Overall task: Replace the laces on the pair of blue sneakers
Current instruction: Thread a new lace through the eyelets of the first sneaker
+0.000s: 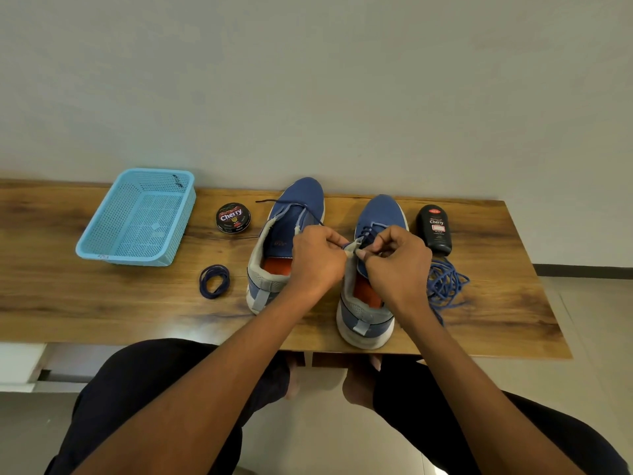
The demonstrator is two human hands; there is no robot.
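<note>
Both hands meet over the tongue area of the right-hand sneaker, fingers curled tight. Left hand pinches the grey upper edge of that sneaker's eyelet flap between thumb and forefinger, while the right hand pinches a dark blue lace at the same spot; the exact fingertip contact is too small to tell. That lace is threaded through the lower eyelets just beyond the hands, toward the toe.

Just left of the left hand stands the other blue sneaker, heel toward the person, orange insole showing. A dark lace end trails across its toe, beyond the left hand.

Right of the right wrist, a loose tangle of brighter blue lace lies on the wooden surface, touching the right sneaker's side. Beyond the right hand, just beside the sneaker's toe, stands a black bottle of liquid polish.

Left of the left forearm lies a coiled dark blue lace. Further left and beyond it sits a round tin of polish, and well out to the left a light blue perforated basket.

Below the forearms, the person's dark-trousered knees and bare feet show under the surface edge.
</note>
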